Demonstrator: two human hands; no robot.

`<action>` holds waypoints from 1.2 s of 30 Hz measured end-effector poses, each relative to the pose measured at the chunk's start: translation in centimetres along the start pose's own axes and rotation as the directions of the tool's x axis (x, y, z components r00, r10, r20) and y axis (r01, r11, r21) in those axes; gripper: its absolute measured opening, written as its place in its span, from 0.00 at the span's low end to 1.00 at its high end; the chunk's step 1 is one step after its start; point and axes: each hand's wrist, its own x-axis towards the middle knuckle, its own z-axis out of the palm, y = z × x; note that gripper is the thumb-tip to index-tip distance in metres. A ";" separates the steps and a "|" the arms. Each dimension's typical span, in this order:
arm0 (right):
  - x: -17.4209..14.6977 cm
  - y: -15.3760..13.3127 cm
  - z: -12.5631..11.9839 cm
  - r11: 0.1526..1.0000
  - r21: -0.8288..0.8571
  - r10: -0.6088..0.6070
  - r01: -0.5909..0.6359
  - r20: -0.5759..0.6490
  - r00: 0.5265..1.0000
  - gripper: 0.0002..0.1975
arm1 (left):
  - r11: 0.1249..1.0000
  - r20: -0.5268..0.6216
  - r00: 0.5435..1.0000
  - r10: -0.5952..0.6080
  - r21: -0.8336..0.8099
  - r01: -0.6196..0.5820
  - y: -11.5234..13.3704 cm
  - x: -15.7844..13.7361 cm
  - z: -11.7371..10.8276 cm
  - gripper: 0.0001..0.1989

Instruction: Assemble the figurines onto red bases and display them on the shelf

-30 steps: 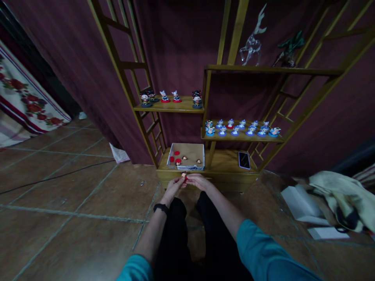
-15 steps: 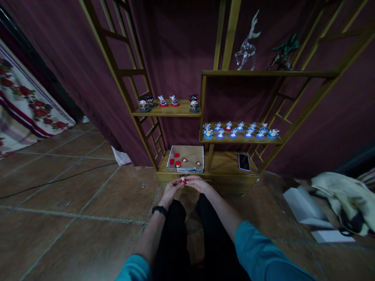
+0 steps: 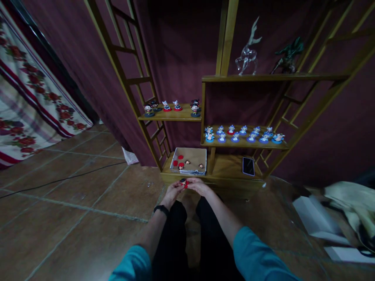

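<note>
Head view: a small plastic-looking figurine with a black top and red lower part is pinched between two bare hands.
The left hand and right hand close their fingertips on its left and right sides, over the floor, just near of the shallow open cardboard box with pale walls. With so little surface to grip, uneven finger pressure could make it slip and drop; lifting too low on the far side could knock it against the box's near wall. Its long axis seems tilted, black top toward far left, red part toward near right; which way its front points is too small to tell.
</note>
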 end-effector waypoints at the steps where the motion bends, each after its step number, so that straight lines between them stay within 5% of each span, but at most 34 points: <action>1: -0.2 -0.1 0.0 1.000 0.002 -0.005 0.005 -0.009 1.000 0.16 | 1.000 -0.014 1.000 -0.006 0.002 0.006 0.0 -0.2 0.2 0.13; 15: -1.4 1.1 1.1 0.996 0.090 -0.024 0.026 -0.023 0.999 0.20 | 0.997 -0.007 1.000 -0.023 -0.069 0.022 0.8 -2.0 0.2 0.09; 36: 0.2 1.8 1.2 0.997 0.081 0.001 0.010 -0.131 0.991 0.15 | 0.987 -0.002 0.995 -0.098 -0.126 0.097 0.3 -0.3 0.1 0.09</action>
